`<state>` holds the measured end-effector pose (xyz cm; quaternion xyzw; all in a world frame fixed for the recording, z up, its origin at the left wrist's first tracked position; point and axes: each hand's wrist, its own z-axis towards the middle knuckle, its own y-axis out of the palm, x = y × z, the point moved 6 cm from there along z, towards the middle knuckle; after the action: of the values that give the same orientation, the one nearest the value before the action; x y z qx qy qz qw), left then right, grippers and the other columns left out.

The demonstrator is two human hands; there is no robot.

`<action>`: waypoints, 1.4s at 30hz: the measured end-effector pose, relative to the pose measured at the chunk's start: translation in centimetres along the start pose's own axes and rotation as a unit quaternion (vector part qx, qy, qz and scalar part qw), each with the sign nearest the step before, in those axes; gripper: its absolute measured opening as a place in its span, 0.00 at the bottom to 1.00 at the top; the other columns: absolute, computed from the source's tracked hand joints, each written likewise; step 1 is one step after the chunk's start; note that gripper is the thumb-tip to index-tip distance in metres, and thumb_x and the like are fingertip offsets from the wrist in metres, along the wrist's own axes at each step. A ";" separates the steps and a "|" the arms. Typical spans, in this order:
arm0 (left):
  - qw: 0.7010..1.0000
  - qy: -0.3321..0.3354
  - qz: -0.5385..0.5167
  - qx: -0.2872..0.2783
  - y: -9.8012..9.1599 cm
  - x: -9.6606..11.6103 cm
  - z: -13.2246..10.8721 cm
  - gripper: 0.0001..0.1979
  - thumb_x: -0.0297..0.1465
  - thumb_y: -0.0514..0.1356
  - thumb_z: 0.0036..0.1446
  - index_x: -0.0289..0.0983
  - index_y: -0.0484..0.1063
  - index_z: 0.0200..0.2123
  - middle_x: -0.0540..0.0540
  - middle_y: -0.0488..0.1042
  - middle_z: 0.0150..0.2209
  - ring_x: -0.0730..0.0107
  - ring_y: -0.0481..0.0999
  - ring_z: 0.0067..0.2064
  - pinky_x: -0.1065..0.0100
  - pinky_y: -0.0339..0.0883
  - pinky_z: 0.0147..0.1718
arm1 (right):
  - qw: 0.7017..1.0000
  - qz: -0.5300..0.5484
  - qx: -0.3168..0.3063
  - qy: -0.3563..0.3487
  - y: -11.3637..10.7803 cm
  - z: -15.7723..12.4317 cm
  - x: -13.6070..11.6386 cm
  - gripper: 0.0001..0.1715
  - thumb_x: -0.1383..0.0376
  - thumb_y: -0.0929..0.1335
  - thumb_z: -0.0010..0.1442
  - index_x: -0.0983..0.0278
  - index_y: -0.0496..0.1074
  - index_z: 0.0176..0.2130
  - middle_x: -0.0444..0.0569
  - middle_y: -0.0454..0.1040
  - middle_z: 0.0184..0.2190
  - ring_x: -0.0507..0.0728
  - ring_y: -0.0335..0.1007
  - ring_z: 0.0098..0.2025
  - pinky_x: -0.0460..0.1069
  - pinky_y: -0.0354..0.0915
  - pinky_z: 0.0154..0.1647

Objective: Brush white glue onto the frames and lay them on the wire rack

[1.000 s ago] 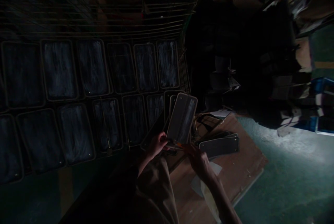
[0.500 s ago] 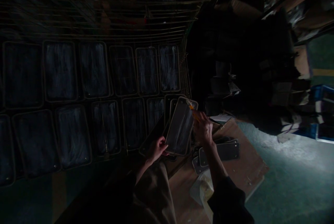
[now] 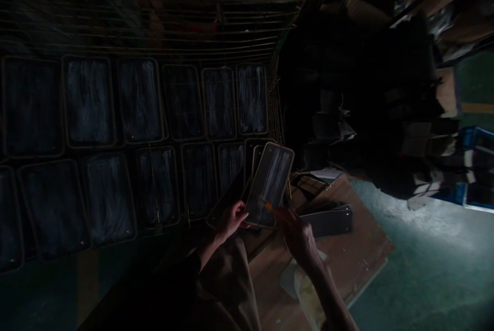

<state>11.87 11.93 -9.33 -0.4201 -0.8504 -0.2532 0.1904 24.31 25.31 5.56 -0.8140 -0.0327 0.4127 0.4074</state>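
My left hand (image 3: pixel 231 219) is closed on the lower edge of a dark rectangular panel with a pale rim (image 3: pixel 270 183), held upright and tilted. My right hand (image 3: pixel 295 230) is closed round a thin orange-tipped brush (image 3: pixel 271 208), whose tip touches the panel's lower part. The panel's face shows pale streaks. A second similar panel stands just behind the held one. More dark panels (image 3: pixel 328 220) lie stacked on a brown board (image 3: pixel 358 259) beside my right hand.
Two rows of streaked dark panels (image 3: pixel 139 99) lie on a wire rack (image 3: pixel 276 109) at the left. A pale plastic container (image 3: pixel 299 282) sits under my right forearm. Dark clutter and boxes (image 3: pixel 424 130) fill the right side. The floor (image 3: pixel 432 269) is greenish.
My right hand has come down from the panel's top corner to its lower part, drawing the brush along the face. The left hand has kept its hold on the panel.
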 end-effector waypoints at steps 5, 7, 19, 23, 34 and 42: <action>1.000 -0.004 -0.004 -0.005 -0.1 0.0 -0.1 0.16 0.38 0.66 0.44 0.36 0.66 0.33 0.51 0.71 0.30 0.71 0.75 0.29 0.67 0.76 0.24 | 0.991 -0.084 0.089 -0.048 -4.1 7.9 -0.4 0.22 0.71 0.60 0.64 0.58 0.67 0.55 0.50 0.73 0.45 0.57 0.70 0.43 0.49 0.65 0.42; 1.000 -0.004 -0.006 -0.005 -0.2 0.0 0.0 0.16 0.38 0.66 0.44 0.36 0.66 0.33 0.51 0.71 0.29 0.71 0.75 0.28 0.67 0.76 0.24 | 0.984 -0.135 0.102 -0.063 -4.1 10.1 -0.2 0.25 0.74 0.60 0.62 0.59 0.66 0.56 0.51 0.72 0.45 0.58 0.69 0.42 0.51 0.64 0.43; 1.000 0.017 0.001 0.007 -0.4 -0.2 0.3 0.15 0.37 0.66 0.45 0.36 0.67 0.33 0.52 0.69 0.27 0.71 0.74 0.27 0.67 0.76 0.23 | 0.986 -0.113 -0.038 -0.119 3.1 2.2 -1.7 0.25 0.75 0.59 0.63 0.60 0.64 0.57 0.50 0.73 0.42 0.56 0.68 0.38 0.50 0.65 0.39; 1.000 0.017 0.001 -0.007 -0.4 0.2 0.0 0.14 0.36 0.65 0.47 0.35 0.67 0.33 0.51 0.71 0.28 0.71 0.75 0.28 0.66 0.77 0.24 | 0.993 -0.057 -0.073 -0.068 4.9 -1.6 -1.8 0.21 0.72 0.58 0.66 0.59 0.66 0.55 0.49 0.74 0.38 0.56 0.69 0.37 0.50 0.65 0.37; 0.999 -0.026 0.005 -0.034 -0.4 0.2 -0.1 0.10 0.34 0.62 0.51 0.35 0.68 0.35 0.49 0.75 0.29 0.69 0.78 0.30 0.67 0.77 0.28 | 0.967 0.208 -0.037 0.140 3.8 -2.0 2.6 0.13 0.61 0.64 0.64 0.60 0.74 0.45 0.47 0.79 0.33 0.56 0.77 0.35 0.47 0.72 0.35; 1.000 0.007 0.019 -0.007 -0.7 0.4 0.0 0.12 0.32 0.63 0.46 0.36 0.67 0.34 0.54 0.71 0.26 0.71 0.76 0.26 0.67 0.77 0.25 | 0.958 0.198 0.080 0.190 0.3 0.5 5.5 0.16 0.55 0.64 0.63 0.61 0.75 0.42 0.47 0.80 0.34 0.56 0.78 0.34 0.47 0.71 0.33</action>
<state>11.09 11.82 -9.31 -0.4354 -0.8393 -0.2584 0.1982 27.49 27.59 1.59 -0.8323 0.2403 0.3245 0.3798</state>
